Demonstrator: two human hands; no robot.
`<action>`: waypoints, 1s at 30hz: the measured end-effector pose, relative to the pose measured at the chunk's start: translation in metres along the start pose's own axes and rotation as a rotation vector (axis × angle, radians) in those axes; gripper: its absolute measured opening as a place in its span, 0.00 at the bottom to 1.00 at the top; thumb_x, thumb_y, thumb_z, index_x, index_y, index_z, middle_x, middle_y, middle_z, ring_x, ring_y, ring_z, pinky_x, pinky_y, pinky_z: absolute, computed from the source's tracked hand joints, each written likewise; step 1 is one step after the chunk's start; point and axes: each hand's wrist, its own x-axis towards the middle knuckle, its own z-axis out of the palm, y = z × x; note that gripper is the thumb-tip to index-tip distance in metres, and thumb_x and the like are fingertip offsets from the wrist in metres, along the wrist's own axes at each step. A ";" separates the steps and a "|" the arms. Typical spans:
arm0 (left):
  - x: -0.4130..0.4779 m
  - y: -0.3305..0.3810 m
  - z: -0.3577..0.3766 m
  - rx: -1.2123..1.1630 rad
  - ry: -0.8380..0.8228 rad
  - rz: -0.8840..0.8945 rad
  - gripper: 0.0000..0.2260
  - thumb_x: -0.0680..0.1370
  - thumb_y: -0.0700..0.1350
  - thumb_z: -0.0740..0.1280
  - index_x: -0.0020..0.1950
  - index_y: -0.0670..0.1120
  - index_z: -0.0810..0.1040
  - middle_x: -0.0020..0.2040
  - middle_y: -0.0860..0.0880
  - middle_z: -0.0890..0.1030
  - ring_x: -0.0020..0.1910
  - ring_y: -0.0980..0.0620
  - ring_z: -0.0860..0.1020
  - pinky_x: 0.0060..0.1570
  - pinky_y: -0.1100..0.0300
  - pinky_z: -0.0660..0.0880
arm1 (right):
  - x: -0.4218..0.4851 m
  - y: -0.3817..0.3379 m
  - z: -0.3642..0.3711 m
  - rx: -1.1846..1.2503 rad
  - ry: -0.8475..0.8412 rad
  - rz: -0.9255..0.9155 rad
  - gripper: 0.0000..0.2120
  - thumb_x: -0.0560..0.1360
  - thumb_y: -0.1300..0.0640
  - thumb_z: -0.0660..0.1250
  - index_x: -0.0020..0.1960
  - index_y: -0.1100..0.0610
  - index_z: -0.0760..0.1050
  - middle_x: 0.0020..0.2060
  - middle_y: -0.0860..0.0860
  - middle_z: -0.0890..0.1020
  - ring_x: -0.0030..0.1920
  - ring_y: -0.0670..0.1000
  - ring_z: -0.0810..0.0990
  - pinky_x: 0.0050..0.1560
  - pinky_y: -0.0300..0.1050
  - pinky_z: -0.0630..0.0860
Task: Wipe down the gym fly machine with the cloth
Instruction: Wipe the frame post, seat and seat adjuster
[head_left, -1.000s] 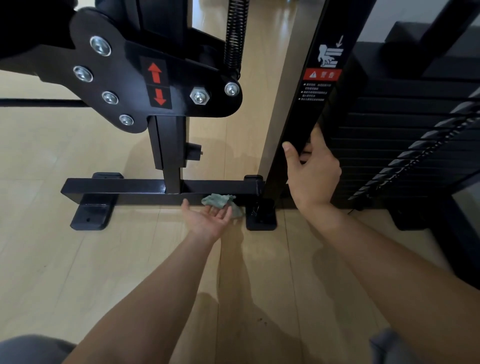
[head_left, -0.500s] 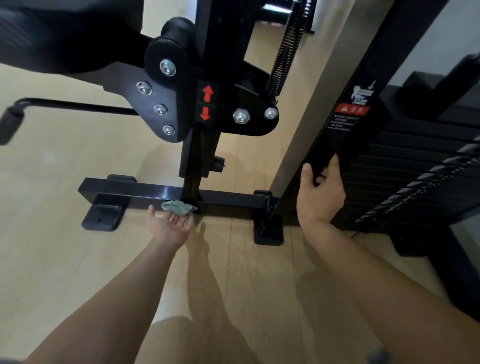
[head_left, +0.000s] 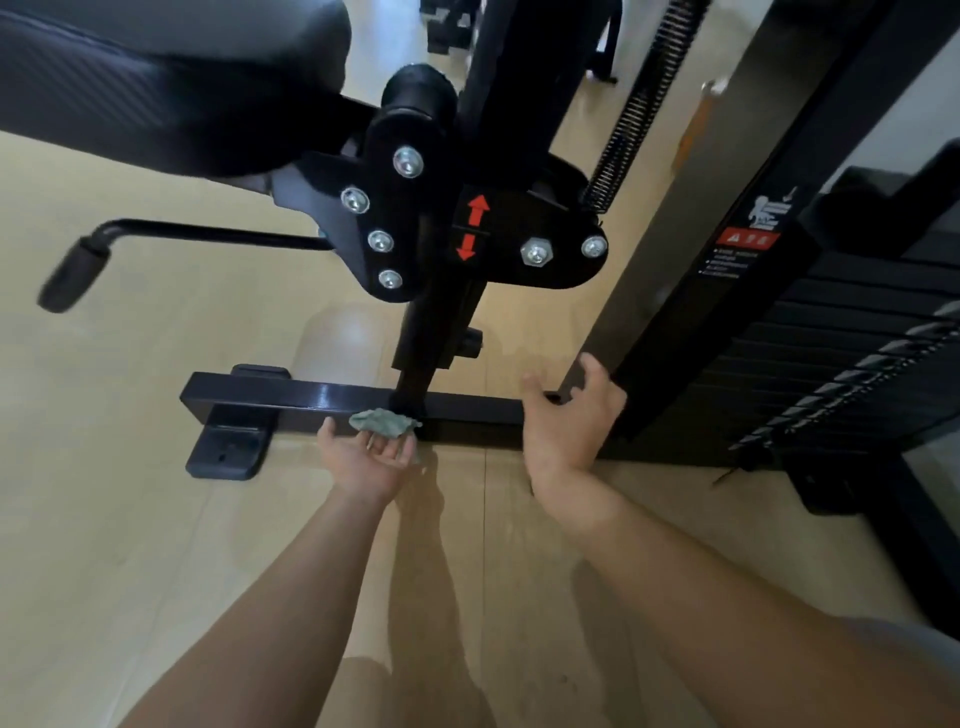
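The black fly machine's floor bar (head_left: 311, 400) runs across the middle, with the seat post (head_left: 431, 343) rising from it. A small crumpled green cloth (head_left: 383, 420) sits against the bar's front face at the foot of the post. My left hand (head_left: 363, 460) lies palm up, thumb splayed, and its fingertips press the cloth onto the bar. My right hand (head_left: 566, 421) hovers with spread fingers beside the black upright (head_left: 701, 291), holding nothing.
Overhead are the padded seat (head_left: 156, 93), a bolted bracket with red arrows (head_left: 467, 228) and a spring (head_left: 634, 114). A lever handle (head_left: 72, 270) sticks out left. The weight stack (head_left: 841, 353) fills the right. A rubber foot (head_left: 228, 447) rests on the wooden floor.
My left hand slid the cloth left along the floor bar to the foot of the post. My right hand let go of the upright and now hovers lower beside it.
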 end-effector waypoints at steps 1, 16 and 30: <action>0.000 0.009 -0.003 -0.011 -0.006 0.019 0.26 0.77 0.64 0.63 0.61 0.43 0.76 0.66 0.41 0.77 0.65 0.39 0.77 0.69 0.42 0.70 | -0.008 -0.004 0.011 -0.012 -0.100 -0.056 0.30 0.72 0.48 0.76 0.72 0.49 0.70 0.63 0.43 0.69 0.62 0.46 0.75 0.64 0.42 0.75; 0.006 0.062 -0.017 0.018 -0.021 0.069 0.26 0.76 0.63 0.64 0.66 0.46 0.75 0.64 0.43 0.79 0.62 0.39 0.77 0.70 0.36 0.67 | -0.009 -0.033 0.086 0.018 -0.171 -0.272 0.23 0.70 0.50 0.79 0.63 0.51 0.77 0.48 0.47 0.81 0.56 0.47 0.72 0.44 0.21 0.64; 0.005 0.076 -0.023 -0.028 0.016 0.140 0.27 0.77 0.62 0.65 0.68 0.46 0.75 0.63 0.42 0.80 0.63 0.39 0.78 0.68 0.40 0.71 | -0.006 -0.021 0.092 0.004 -0.130 -0.350 0.23 0.70 0.48 0.78 0.62 0.54 0.78 0.47 0.46 0.80 0.55 0.47 0.73 0.49 0.21 0.66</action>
